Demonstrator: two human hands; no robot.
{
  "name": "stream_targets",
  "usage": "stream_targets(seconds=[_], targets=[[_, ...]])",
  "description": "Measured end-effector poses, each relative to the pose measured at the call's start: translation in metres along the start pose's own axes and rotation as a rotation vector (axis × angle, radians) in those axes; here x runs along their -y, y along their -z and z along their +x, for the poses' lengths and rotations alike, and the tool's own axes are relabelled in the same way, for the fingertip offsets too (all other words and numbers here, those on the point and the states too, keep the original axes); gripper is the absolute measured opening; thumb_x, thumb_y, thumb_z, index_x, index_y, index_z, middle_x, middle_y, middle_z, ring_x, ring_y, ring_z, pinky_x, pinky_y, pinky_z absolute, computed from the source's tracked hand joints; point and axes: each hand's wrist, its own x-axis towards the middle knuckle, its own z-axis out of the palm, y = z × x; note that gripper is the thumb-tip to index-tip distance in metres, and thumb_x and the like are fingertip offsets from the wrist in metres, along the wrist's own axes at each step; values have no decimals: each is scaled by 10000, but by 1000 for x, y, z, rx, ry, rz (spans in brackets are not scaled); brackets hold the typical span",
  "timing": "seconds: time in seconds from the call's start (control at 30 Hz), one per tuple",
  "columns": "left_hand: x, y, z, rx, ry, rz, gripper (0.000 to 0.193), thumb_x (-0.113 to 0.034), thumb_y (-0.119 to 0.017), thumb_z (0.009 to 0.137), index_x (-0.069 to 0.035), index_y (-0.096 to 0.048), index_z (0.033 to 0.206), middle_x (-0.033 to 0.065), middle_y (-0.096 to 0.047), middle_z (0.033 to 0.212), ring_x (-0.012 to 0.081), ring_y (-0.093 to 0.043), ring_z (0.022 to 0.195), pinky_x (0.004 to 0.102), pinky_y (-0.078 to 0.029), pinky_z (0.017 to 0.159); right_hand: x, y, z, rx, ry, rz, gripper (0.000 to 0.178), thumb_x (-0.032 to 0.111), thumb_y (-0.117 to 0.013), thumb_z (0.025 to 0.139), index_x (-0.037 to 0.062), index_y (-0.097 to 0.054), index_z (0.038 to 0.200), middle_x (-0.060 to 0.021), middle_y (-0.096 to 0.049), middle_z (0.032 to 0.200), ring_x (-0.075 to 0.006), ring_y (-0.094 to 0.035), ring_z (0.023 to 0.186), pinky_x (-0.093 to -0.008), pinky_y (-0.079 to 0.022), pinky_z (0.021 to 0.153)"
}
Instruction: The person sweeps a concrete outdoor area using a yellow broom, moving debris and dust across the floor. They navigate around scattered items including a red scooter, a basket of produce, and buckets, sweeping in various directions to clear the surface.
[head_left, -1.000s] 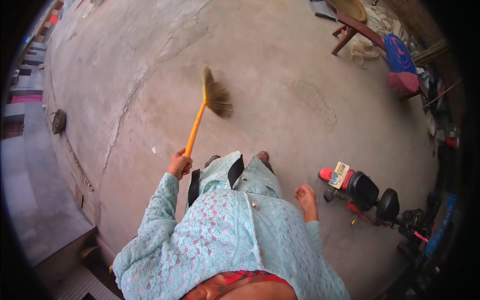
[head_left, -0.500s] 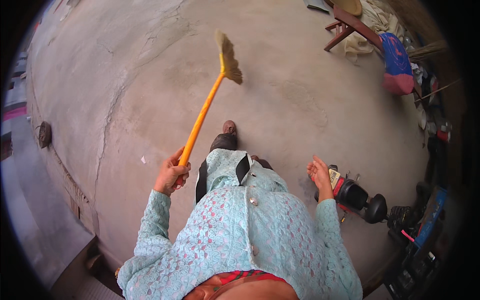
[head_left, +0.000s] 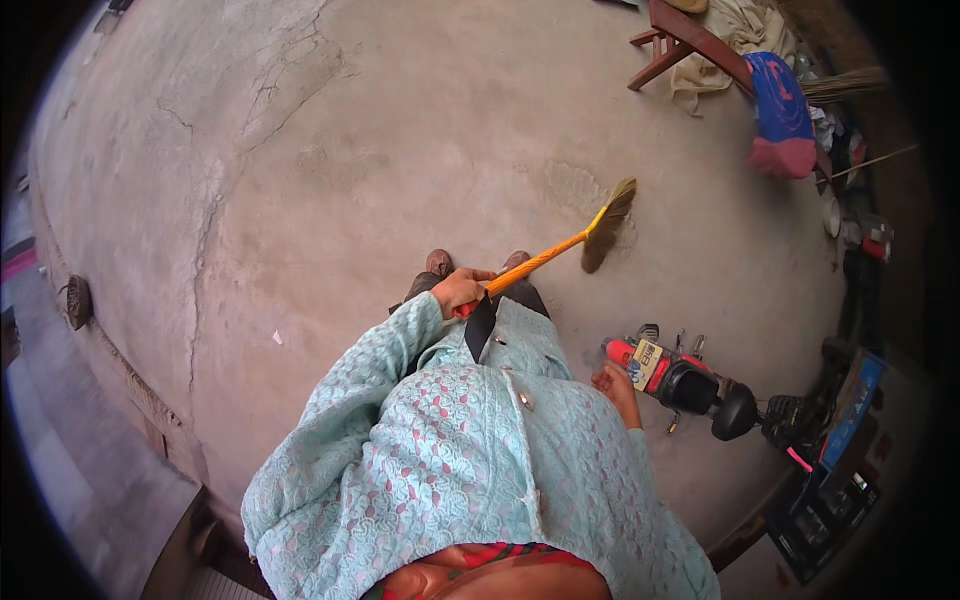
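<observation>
My left hand (head_left: pixel 460 291) is wrapped round the red grip end of a short broom, in front of my body. Its orange handle (head_left: pixel 540 258) slants up to the right, past my shoes. The broom head (head_left: pixel 611 224), grey-brown bristles on a yellow neck, is over the concrete floor ahead and right of my feet; whether it touches the floor I cannot tell. My right hand (head_left: pixel 616 388) hangs low at my right side, holding nothing, fingers loosely apart. In this view it lies next to a red and black scooter (head_left: pixel 690 385).
Concrete floor (head_left: pixel 400 150) with cracks spreads ahead. A wooden chair (head_left: pixel 690 40) with a blue and pink cloth (head_left: pixel 782 115) stands far right, near beige fabric and clutter. A blue-edged box (head_left: pixel 850 410) is at the right. On the left lies a dark object (head_left: pixel 77 302) by the floor's edge.
My left hand has swung the broom from the left across to the right, bringing its head to the right of my feet. My right hand has dropped lower and closer to my body.
</observation>
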Motion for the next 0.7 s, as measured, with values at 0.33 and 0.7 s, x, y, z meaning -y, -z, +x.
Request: stream_targets(seconds=[0.33,0.7], targets=[[7,54,-95,-523,-77,-213,659,62,-490,620,-9,-268,1236,60,-466,573,102,-393,367,209,-268,296,52,-3,44,103,131,-35,389,147,-480,788,43,-385,1151,-56,-533,762,-150,-534,667,-279,-456,574],[-17,16,-183,-791,-358,-141,649,39,-449,615,-41,-294,1240,13,-429,596,74,-393,390,199,-310,294,47,-5,59,169,53,-25,400,164,-482,791,62,-375,1163,-77,-534,778,-175,-534,687,-301,-456,593]])
